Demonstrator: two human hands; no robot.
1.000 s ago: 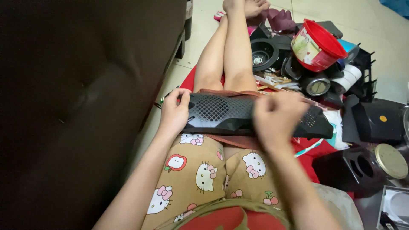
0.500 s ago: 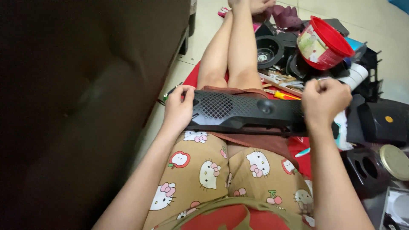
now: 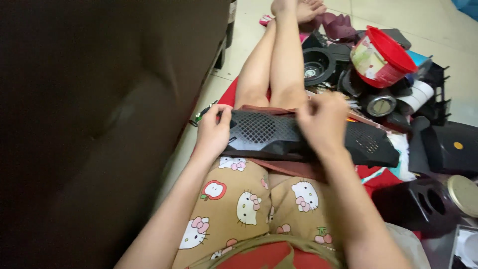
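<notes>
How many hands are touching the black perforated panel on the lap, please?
2: the left hand grips the black perforated panel at its left end; the right hand rests on its middle.

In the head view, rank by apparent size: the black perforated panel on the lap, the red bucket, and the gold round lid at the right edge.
1. Black perforated panel, though nearest the camera.
2. Red bucket.
3. Gold round lid, partly cut off by the frame, so unsure.
</notes>
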